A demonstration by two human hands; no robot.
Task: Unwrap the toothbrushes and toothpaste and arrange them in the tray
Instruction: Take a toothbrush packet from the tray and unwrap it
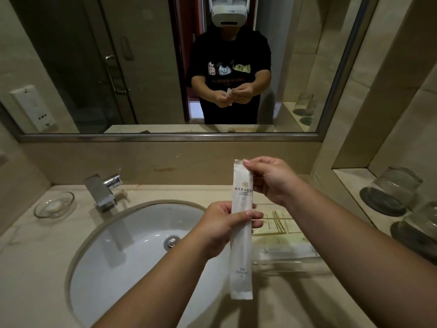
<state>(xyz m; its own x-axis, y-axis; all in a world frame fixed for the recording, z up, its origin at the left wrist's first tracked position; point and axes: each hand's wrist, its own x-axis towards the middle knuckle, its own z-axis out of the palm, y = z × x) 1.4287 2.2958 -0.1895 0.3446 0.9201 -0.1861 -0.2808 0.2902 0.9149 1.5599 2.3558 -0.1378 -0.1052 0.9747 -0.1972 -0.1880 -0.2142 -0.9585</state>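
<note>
Bathroom desk (35, 268) with a wrapped toothbrush packet (241, 256) held upright above it.
A wall mirror (153, 67) faced the person; below it lay the sink (132, 256) and, to its right on the desk, a clear tray (295, 266) holding flat packets (279, 223). The toothbrush packet, unopened, was in the air between sink and tray. The left hand (224, 228) gripped its middle, thumb across the front; the right hand (269, 178) pinched its top corner.

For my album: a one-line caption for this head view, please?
Over the sink, the left hand grips a white packet while the right hand pinches its top corner.
</note>
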